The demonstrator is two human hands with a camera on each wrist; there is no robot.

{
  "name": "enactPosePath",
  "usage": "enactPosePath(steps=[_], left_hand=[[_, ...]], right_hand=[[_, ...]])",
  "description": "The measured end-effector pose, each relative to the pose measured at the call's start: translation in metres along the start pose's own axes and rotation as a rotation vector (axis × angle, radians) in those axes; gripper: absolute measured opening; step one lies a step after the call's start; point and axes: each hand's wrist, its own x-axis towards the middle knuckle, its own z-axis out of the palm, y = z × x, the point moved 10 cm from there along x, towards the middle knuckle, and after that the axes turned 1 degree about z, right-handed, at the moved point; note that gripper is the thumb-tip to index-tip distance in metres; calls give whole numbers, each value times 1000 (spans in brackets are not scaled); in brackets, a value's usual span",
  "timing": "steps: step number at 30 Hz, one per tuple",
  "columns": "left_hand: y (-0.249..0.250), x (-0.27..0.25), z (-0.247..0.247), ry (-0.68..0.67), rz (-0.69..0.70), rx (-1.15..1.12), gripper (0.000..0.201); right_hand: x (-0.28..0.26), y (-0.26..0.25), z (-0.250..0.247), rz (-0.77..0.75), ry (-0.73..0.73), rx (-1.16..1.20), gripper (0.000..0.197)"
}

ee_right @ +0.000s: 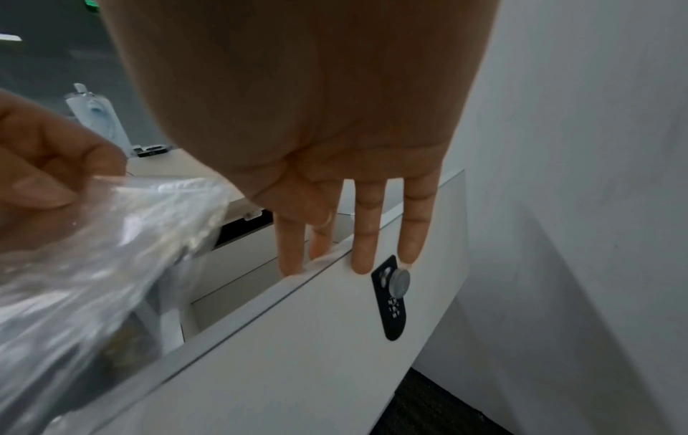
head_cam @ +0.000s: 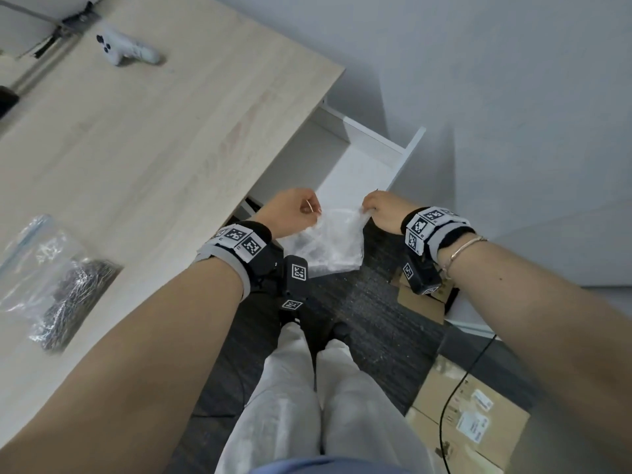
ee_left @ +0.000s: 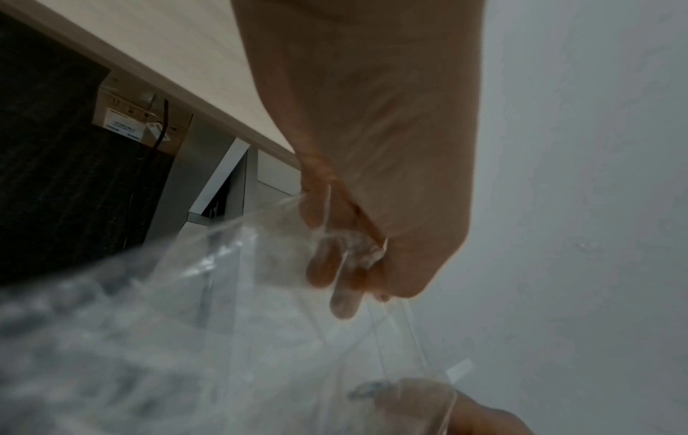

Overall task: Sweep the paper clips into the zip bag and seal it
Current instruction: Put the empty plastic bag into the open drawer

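Both hands, left hand (head_cam: 290,213) and right hand (head_cam: 383,210), pinch a zip bag (head_cam: 330,244) beside the desk (head_cam: 154,148) (pale wood).

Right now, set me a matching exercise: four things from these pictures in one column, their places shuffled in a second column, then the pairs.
Things:
1. clear bag
2. bag with dark contents
3. white controller
4. cardboard boxes

Places:
A. lying on the near left part of the desk
B. on the floor, to the right
C. pinched between the left hand and the right hand, off the desk
D. at the far end of the desk

Pairs: 1-C, 2-A, 3-D, 4-B
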Motion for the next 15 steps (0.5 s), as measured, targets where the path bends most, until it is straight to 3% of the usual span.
enactPosePath(steps=[4, 7, 10, 13, 15], left_hand=[[-4, 1, -22, 187, -23, -91, 16], [-9, 5, -37, 317, -19, -197, 13], [-17, 16, -38, 355, -45, -267, 18], [-24, 24, -37, 408, -58, -258, 22], [-31, 32, -26, 375, -67, -240, 27]], right_hand=[[-14, 4, -8, 84, 3, 79, 39], [-21, 6, -20, 89, 107, 285, 41], [-21, 14, -32, 112, 236, 500, 53], [-11, 17, -38, 128, 294, 465, 57], [-5, 18, -41, 128, 339, 381, 54]])
